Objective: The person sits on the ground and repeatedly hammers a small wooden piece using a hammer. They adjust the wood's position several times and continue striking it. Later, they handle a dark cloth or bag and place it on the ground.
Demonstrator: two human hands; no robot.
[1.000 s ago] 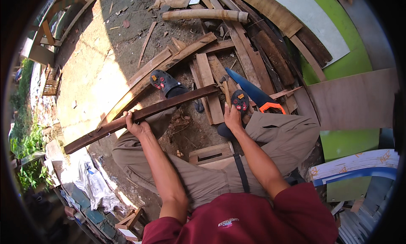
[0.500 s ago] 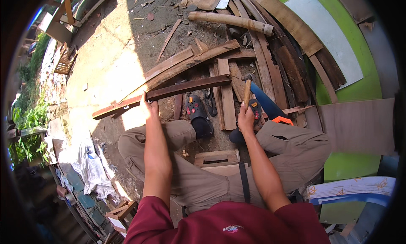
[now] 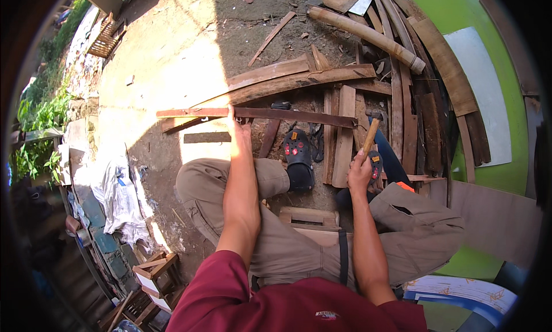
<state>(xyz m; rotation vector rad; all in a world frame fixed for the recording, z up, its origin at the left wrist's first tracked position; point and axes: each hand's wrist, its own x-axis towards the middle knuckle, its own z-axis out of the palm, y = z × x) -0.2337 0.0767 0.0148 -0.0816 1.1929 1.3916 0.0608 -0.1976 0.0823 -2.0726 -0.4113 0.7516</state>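
You sit over rough, bare ground [image 3: 259,30], shaded around your feet and glaring with sunlight to the left, with small chips and scraps scattered on it. The place is open at the left edge, where leafy plants [image 3: 43,116] grow beside a crumpled white sheet [image 3: 118,199]; on the right a green panel [image 3: 466,12] bears a smaller white panel [image 3: 480,96]. A slatted wooden basket [image 3: 105,38] stands at the upper left, and a small wooden frame [image 3: 161,277] at the lower left. Ahead and to your right, long planks [image 3: 310,79] lie in a loose heap, crossing one another, with a bamboo pole [image 3: 365,37] slanting over the far side. Your left clog [image 3: 298,148] and right clog [image 3: 375,165] take up the space close to the heap, and a low wooden box [image 3: 310,216] sits between your legs. The blue saw [image 3: 392,159] is partly hidden behind your right clog and knee. Your left hand [image 3: 240,135] grasps the dark wooden strip [image 3: 293,116], which runs crosswise in front of you; whether it touches the planks you cannot tell from here. Your right hand [image 3: 359,172] is clenched around the handle of the hammer [image 3: 372,136], its head pointing away from you, just beyond the strip's right end.
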